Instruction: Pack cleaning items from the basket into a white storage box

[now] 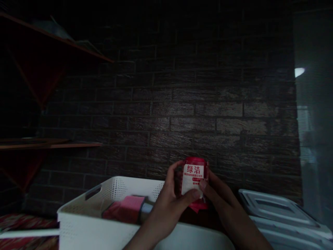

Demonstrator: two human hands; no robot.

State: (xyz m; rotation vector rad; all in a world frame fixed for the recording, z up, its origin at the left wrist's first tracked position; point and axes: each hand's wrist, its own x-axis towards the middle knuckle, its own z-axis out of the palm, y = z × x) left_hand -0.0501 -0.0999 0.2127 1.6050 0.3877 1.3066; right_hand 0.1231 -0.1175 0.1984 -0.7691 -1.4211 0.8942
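Note:
Both my hands hold a red packet with a white label and red Chinese characters, upright above the rim of a white plastic basket. My left hand grips its left side, thumb across the lower front. On the other side, my right hand wraps round the right edge, with its thumb pressed on the label. Fingers behind the packet are mostly hidden. Below and to the left, the white basket has perforated corners and a handle slot. Inside it lies a pink-red folded item, whose kind I cannot make out.
A pale lidded plastic box stands at the right. Two wooden shelves, an upper one and a lower one, jut out at the left. A dark brick wall rises behind. Red patterned cloth lies at the lower left.

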